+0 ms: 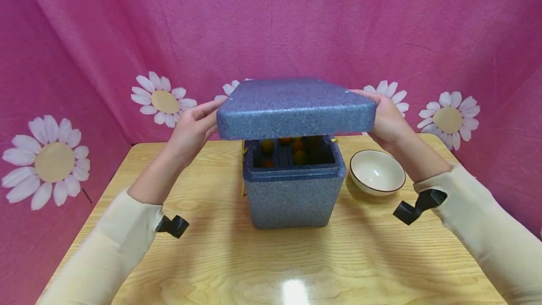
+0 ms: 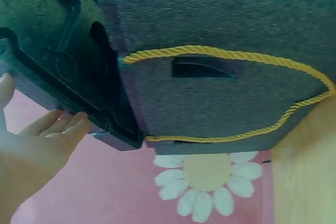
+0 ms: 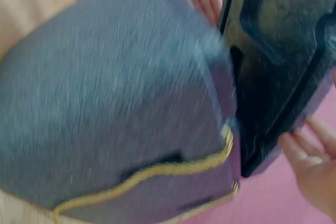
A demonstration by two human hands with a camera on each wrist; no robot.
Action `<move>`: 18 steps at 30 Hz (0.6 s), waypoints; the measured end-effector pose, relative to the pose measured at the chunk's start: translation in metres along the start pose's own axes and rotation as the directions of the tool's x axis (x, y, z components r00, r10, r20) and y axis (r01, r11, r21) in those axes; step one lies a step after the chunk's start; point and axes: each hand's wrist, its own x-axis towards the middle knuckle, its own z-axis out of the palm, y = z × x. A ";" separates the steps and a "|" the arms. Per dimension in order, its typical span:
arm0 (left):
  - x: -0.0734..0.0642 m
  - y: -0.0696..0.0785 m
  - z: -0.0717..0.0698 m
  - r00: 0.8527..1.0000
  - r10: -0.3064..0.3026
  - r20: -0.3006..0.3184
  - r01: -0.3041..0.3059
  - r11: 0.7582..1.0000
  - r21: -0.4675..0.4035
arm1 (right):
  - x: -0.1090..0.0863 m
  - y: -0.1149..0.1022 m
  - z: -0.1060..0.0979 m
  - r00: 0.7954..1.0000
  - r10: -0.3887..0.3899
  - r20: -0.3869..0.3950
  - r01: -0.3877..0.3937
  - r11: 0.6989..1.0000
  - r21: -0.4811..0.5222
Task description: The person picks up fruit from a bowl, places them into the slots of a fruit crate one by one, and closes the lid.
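A grey speckled foam lid (image 1: 296,107) is held tilted above a matching foam box (image 1: 292,204), its front edge raised. My left hand (image 1: 190,131) grips the lid's left edge, and my right hand (image 1: 387,119) grips its right edge. Under the lid, the box's mouth shows several round yellow and reddish items (image 1: 267,146), too dark to name. In the left wrist view, the lid's recessed underside (image 2: 47,40) faces the box's rim; its far edge lies close to that rim, and whether they touch I cannot tell. A yellow rope (image 2: 210,51) runs along the box's side.
A white bowl (image 1: 377,173) with a dark rim stands right of the box, below my right forearm. The wooden table (image 1: 203,258) carries both. Behind it hangs a pink cloth (image 1: 271,22) with white daisies.
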 end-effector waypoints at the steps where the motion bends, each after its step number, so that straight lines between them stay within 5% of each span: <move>1: 0.001 -0.004 -0.001 1.000 -0.001 0.005 0.001 1.000 0.029 | 0.001 0.003 -0.003 1.000 -0.006 0.016 0.006 1.000 -0.001; 5: 0.002 -0.018 -0.002 1.000 -0.004 0.005 0.003 0.993 0.117 | 0.003 0.017 -0.014 0.994 -0.060 0.092 0.063 0.997 -0.038; 18: 0.006 -0.048 -0.001 0.999 0.032 -0.038 -0.025 0.986 0.164 | 0.007 0.044 -0.031 0.966 -0.100 0.240 0.120 0.990 -0.070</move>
